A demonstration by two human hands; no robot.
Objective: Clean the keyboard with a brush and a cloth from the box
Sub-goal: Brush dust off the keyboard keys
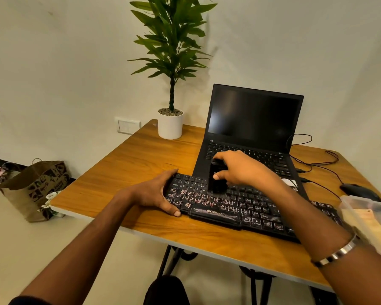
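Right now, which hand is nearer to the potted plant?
Left. The left hand grips the keyboard's left end, on the potted plant's side of the table. The right hand holds the brush further right, in front of the laptop.

Black keyboard [240, 208] smeared pink-white, black brush [218, 179], orange-brown wooden table [130, 172]

Both forearms bare from elbow to wrist, no gloves, no rings visible. Left hand [154, 195] bare, nothing on that wrist. Right hand [240, 168] bare; right wrist carries a plain silver metal bangle [337, 254], narrow band, shiny, with a darker patch along its lower end. Dark sleeve edge [29, 301] shows at the left upper arm. Dark trousers [165, 291] visible at one knee, bottom centre.
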